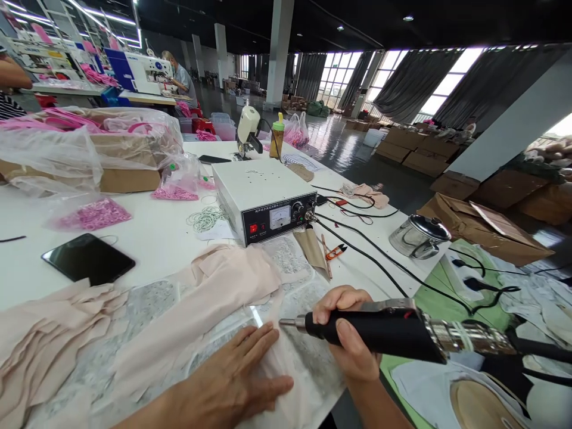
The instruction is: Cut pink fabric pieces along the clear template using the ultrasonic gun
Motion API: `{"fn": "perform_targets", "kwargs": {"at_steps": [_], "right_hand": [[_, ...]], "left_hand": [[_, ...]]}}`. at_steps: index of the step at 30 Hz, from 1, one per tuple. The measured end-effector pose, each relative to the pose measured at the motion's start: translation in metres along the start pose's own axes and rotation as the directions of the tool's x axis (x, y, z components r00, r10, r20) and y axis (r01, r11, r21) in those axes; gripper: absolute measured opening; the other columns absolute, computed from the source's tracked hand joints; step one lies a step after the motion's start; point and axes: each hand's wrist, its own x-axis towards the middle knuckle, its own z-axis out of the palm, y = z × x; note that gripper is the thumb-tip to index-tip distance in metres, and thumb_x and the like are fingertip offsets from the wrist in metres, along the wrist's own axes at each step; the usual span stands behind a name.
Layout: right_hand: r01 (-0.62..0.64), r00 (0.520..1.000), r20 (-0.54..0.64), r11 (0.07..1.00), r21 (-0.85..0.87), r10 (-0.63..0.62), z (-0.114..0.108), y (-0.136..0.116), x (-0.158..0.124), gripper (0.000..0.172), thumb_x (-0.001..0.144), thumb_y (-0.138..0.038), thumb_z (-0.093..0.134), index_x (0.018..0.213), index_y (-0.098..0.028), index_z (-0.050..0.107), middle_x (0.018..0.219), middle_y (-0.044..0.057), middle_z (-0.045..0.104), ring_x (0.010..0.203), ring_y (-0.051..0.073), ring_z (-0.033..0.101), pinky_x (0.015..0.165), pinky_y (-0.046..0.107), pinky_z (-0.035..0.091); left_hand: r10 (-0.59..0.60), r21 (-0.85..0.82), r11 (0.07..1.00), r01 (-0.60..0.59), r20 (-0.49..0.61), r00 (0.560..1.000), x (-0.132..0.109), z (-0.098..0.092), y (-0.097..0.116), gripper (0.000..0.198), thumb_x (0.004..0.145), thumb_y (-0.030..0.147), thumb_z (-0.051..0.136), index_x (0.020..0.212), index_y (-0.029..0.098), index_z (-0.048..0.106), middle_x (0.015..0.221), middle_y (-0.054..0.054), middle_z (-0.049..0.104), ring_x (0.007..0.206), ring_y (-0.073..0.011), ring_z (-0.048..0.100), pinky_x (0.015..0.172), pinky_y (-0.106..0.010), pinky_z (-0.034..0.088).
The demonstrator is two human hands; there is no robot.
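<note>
The left hand (235, 375) is lying flat, palm down, its fingers stretched out and pressing on the beige cloth (236, 277), which is spreading beneath it and beyond its fingertips. The right hand (351, 339) is gripping the black tool (379, 330), fingers wrapped over it and thumb along its near side; the tip is pointing at the left hand's fingertips, though whether it is touching the cloth I cannot tell. A mottled sheet (154, 301) is lying under the cloth, and a cloth stack (58, 339) is resting to the left of the left hand. A phone (89, 259) is lying beyond that stack. Ahead of the right hand, snips (335, 251) are lying on the table (357, 238), and a jug (417, 235) is standing farther to the right. Straight beyond the left hand, a white-topped control box (268, 193) is sitting, with rubber bands (205, 219) lying just left of it. A bottle (277, 137) is standing behind the box. Far beyond the left hand, a co-worker (181, 77) is sitting near a sewing machine (143, 71).
</note>
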Motion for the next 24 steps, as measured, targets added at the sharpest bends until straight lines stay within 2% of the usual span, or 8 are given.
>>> {"fn": "perform_targets", "kwargs": {"at_steps": [5,10,14,20,24], "right_hand": [[0.013,0.999,-0.044,1.000,-0.010,-0.014,0.004,0.003,0.005,0.010,0.089,-0.032,0.063,0.094,-0.026,0.058,0.085,0.000,0.052,0.061,0.013,0.057,0.057,0.032,0.055],[0.064,0.989,-0.129,0.997,-0.040,-0.069,0.007,0.014,0.013,0.011,0.087,-0.034,0.061,0.094,-0.026,0.055,0.086,0.000,0.050,0.059,0.013,0.054,0.056,0.033,0.054],[0.054,0.995,-0.077,0.995,-0.080,-0.060,0.007,0.022,0.018,0.011,0.089,-0.033,0.061,0.095,-0.027,0.054,0.088,0.000,0.051,0.061,0.013,0.057,0.060,0.034,0.054],[0.093,0.995,-0.017,0.994,-0.053,-0.094,0.006,0.028,0.019,0.011,0.091,-0.031,0.061,0.098,-0.026,0.056,0.089,0.000,0.054,0.064,0.014,0.059,0.061,0.034,0.052],[0.089,0.996,-0.001,0.996,0.008,-0.089,0.005,0.031,0.019,0.012,0.092,-0.029,0.062,0.102,-0.026,0.057,0.090,0.001,0.056,0.067,0.015,0.059,0.064,0.035,0.051]], "left_hand": [[-0.007,-0.061,0.998,0.010,0.048,0.999,0.000,-0.001,0.000,0.030,0.100,0.038,0.064,0.131,0.036,0.065,0.149,-0.013,0.054,0.135,-0.0326,0.056,0.107,-0.044,0.048],[-0.024,-0.076,0.997,0.028,0.056,0.998,-0.003,0.001,0.000,0.036,0.096,0.038,0.070,0.132,0.036,0.063,0.151,-0.013,0.053,0.136,-0.0332,0.054,0.108,-0.044,0.049],[-0.014,-0.066,0.998,0.015,0.026,1.000,-0.003,0.002,0.000,0.033,0.098,0.038,0.067,0.131,0.036,0.065,0.150,-0.014,0.053,0.134,-0.0342,0.057,0.106,-0.044,0.049],[0.019,-0.048,0.999,-0.017,0.045,0.999,0.003,-0.006,-0.005,0.033,0.098,0.042,0.068,0.130,0.037,0.066,0.144,-0.012,0.059,0.129,-0.0313,0.060,0.108,-0.044,0.047],[0.077,-0.037,0.997,-0.074,0.071,0.995,0.001,-0.009,-0.011,0.049,0.092,0.044,0.074,0.138,0.037,0.060,0.142,-0.013,0.060,0.132,-0.0333,0.057,0.110,-0.050,0.045]]}}
